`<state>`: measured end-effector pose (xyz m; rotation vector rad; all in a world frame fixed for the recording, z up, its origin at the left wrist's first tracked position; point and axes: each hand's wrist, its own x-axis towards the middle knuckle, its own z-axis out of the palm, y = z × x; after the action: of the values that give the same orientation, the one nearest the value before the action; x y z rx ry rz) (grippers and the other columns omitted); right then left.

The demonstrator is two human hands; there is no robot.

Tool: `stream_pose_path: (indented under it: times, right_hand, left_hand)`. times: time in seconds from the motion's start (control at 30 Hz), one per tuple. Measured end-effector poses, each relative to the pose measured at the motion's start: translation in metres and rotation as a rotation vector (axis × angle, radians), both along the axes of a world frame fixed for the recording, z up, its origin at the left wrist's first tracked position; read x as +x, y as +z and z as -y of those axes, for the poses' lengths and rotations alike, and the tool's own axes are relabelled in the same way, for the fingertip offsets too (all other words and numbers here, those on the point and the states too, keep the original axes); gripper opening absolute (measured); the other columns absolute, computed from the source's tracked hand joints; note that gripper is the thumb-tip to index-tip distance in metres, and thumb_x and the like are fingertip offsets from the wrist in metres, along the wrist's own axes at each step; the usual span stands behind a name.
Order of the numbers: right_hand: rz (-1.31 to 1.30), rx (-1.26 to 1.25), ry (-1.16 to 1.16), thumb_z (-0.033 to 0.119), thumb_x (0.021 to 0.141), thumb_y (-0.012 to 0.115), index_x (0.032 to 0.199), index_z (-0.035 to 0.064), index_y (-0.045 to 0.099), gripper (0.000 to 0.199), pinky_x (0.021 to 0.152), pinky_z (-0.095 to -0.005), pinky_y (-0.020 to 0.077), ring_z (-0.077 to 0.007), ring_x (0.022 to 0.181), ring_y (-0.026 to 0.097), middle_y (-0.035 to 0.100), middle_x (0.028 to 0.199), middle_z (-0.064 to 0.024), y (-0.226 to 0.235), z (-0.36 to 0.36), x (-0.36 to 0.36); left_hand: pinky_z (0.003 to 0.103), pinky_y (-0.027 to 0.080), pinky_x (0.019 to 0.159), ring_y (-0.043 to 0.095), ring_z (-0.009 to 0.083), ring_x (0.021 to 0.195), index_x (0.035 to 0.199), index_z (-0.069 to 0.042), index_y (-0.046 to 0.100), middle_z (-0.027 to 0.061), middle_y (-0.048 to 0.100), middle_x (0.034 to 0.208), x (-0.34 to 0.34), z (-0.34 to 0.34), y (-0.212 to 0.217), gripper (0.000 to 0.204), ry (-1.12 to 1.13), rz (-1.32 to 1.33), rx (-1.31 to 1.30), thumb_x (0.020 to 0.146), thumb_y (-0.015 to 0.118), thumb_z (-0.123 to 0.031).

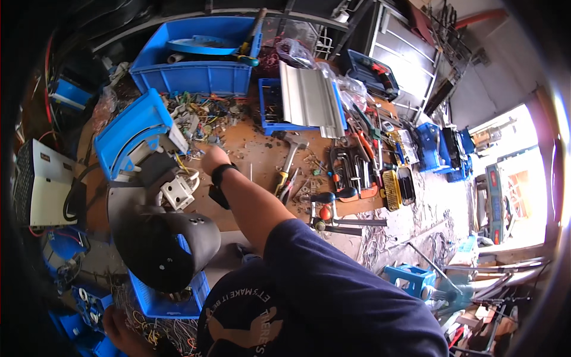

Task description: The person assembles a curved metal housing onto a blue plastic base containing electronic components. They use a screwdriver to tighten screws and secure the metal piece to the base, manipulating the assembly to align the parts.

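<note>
My right arm reaches across the brown workbench (250, 137), and a dark band circles its wrist. At its end my right hand (215, 159) is down by the scraps, rounded, with the fingers curled under; whatever they may hold is hidden. Small wires and loose parts (205, 113) lie in a heap just beyond it. To its left are a blue frame (134, 134) with grey metal edges and a white box with holes (178, 191) and a pale cable. My left hand (122, 334) hangs low at the left, beside a blue crate (169, 306); its fingers are too dark to read.
A large blue bin (190, 77) stands at the back. Right of it, ribbed metal sheets (309, 98) lie over a blue tray. A hammer (289, 160), pliers (288, 185) and clamps (357, 169) lie on the right. A curved black shell (160, 250) is at the bench's near edge.
</note>
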<state>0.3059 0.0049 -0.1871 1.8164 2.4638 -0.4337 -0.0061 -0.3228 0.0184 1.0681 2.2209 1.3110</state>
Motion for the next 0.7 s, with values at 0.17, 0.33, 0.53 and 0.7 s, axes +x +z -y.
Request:
stream_pose_path:
  times: [0.17,0.33,0.53,0.7]
  right_hand:
    - [-0.348,0.128,-0.048,0.018,0.073,0.058,0.073,0.0020,0.068,0.019,0.070,-0.0408,0.0514,-0.0309,0.076,0.065,0.065,0.076,-0.0190,0.172,0.003,0.016]
    - [-0.302,0.160,0.723,0.017,0.069,0.058,0.065,-0.0015,0.064,0.020,0.059,-0.0405,0.0492,-0.0327,0.065,0.062,0.061,0.066,-0.0205,0.322,0.072,0.017]
    - [-0.657,0.466,0.558,0.011,0.066,0.060,0.071,-0.0011,0.064,0.014,0.059,-0.0403,0.0504,-0.0336,0.067,0.063,0.061,0.067,-0.0185,0.379,0.195,0.109]
    - [-0.602,0.332,0.401,0.009,0.064,0.061,0.076,-0.0016,0.062,0.015,0.062,-0.0398,0.0510,-0.0360,0.073,0.062,0.062,0.071,-0.0203,0.378,0.214,0.178]
  left_hand:
    - [0.028,0.043,0.072,0.053,0.0158,0.078,0.100,0.003,0.059,0.0087,0.057,0.090,0.033,-0.046,0.046,0.021,-0.403,-0.021,0.177,0.089,0.052,-0.014]
    - [0.033,0.044,0.081,0.054,0.0216,0.086,0.099,0.004,0.054,0.0102,0.057,0.095,0.078,-0.083,0.056,0.024,-0.746,-0.090,0.201,0.088,0.051,-0.017]
    - [0.040,0.032,0.102,0.043,0.0259,0.122,0.132,0.002,0.037,0.0143,0.045,0.132,0.222,-0.121,0.087,0.043,-1.136,1.072,0.249,0.095,0.041,-0.019]
    - [0.041,0.033,0.102,0.042,0.0264,0.123,0.133,0.000,0.036,0.0135,0.044,0.132,0.299,-0.116,0.091,0.042,-1.212,1.209,0.122,0.094,0.042,-0.014]
